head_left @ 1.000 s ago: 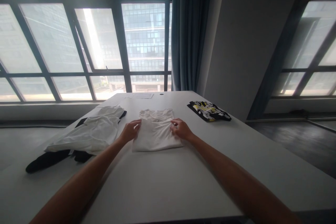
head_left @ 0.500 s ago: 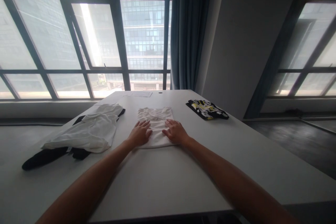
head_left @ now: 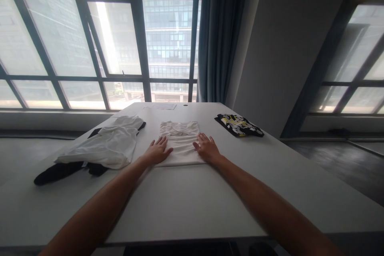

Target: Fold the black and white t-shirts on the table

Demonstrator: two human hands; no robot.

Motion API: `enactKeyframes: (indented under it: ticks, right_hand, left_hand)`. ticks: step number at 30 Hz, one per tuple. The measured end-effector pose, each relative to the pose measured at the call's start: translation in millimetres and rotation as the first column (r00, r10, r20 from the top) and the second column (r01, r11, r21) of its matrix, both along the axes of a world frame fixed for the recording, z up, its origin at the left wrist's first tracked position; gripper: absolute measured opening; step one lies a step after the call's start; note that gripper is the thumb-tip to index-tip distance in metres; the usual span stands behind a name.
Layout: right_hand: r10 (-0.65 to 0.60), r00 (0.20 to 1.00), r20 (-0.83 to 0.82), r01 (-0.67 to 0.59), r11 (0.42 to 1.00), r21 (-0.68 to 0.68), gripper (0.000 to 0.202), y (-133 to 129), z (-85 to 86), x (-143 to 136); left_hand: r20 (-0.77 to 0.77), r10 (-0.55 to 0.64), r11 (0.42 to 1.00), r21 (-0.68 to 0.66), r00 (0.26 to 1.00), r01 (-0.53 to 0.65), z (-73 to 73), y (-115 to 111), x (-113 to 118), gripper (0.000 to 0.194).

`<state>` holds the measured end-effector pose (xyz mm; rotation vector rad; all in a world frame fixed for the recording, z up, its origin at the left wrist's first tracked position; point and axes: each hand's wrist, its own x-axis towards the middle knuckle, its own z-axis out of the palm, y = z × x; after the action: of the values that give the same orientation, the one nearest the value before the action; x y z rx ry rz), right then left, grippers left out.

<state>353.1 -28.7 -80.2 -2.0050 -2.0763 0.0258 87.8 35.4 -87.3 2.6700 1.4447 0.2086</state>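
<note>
Left grip [head_left: 156, 151] and right grip [head_left: 207, 149] are spread open, palms down, on opposite side edges of folded white garment [head_left: 182, 153], which is laid between them on table [head_left: 192, 208].

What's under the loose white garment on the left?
Black fabric sticks out past the white garment at several edges. The rest is covered; can't tell whether it's one piece.

Left forearm [head_left: 112, 198] bare, slanting in from seven o'clock, and the left hand [head_left: 156, 152] is palm down, fingers loosely spread towards one, thumb out near two! Right forearm [head_left: 255, 192] angles in from five, right hand [head_left: 209, 150] palm down too, fingers fanned towards eleven, thumb at ten, hands apart!
</note>
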Motion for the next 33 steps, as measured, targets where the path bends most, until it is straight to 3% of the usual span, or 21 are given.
enactKeyframes:
  ticks: [3,6,10,13,15,17,20,23,25,28,31,33]
  right_hand:
    - [0.087,0.996,-0.017,-0.088,0.99,-0.11,0.069,2,0.0,3]
    - [0.052,0.997,-0.054,-0.063,0.973,-0.223,0.067,4,-1.8,9]
    - [0.064,0.996,-0.063,-0.069,0.993,-0.096,0.058,-1,0.5,20]
    - [0.249,0.962,-0.116,-0.257,0.964,-0.062,0.063,-15,11.0,28]
    - [0.367,0.914,-0.172,-0.391,0.911,-0.134,0.08,-25,19.9,34]
    - [0.39,0.899,-0.2,-0.426,0.883,-0.196,0.091,-33,27.3,39]
    - [0.358,0.922,-0.147,-0.381,0.908,-0.173,0.064,-38,32.8,41]
    - [0.357,0.928,-0.107,-0.365,0.928,-0.076,0.031,-39,35.0,38]
    - [0.349,0.93,-0.114,-0.353,0.935,-0.022,0.022,-40,37.3,34]
    - [0.329,0.934,-0.138,-0.336,0.941,-0.031,0.022,-43,41.4,33]
    - [0.38,0.906,-0.187,-0.407,0.904,-0.132,0.049,-45,42.2,35]
    - [0.39,0.902,-0.187,-0.417,0.898,-0.138,0.048,-46,41.3,35]
  left_hand:
    - [0.028,-0.043,0.998,-0.05,0.999,0.045,-0.7,-3,2,0.077]
    - [0.041,-0.05,0.994,-0.091,0.998,0.053,1.8,-4,-4,0.077]
    - [0.025,-0.175,0.968,-0.176,0.984,0.177,13.1,-9,-27,0.096]
    - [0.0,-0.245,0.935,-0.265,0.969,0.237,26.1,-18,-43,0.11]
    - [0.025,-0.216,0.94,-0.267,0.976,0.214,34.2,-24,-48,0.097]
    - [0.07,-0.209,0.949,-0.226,0.975,0.219,40.1,-28,-48,0.07]
    - [0.107,-0.246,0.955,-0.144,0.963,0.26,43.6,-29,-46,0.039]
    - [0.142,-0.254,0.953,-0.132,0.957,0.273,43.7,-28,-46,0.035]
    - [0.162,-0.261,0.945,-0.157,0.952,0.286,43.9,-27,-48,0.038]
    - [0.164,-0.24,0.957,-0.128,0.957,0.262,44.5,-26,-49,0.036]
    - [0.182,-0.227,0.966,-0.086,0.957,0.246,44.5,-23,-49,0.035]
    - [0.224,-0.228,0.959,-0.114,0.948,0.258,44.2,-21,-50,0.035]
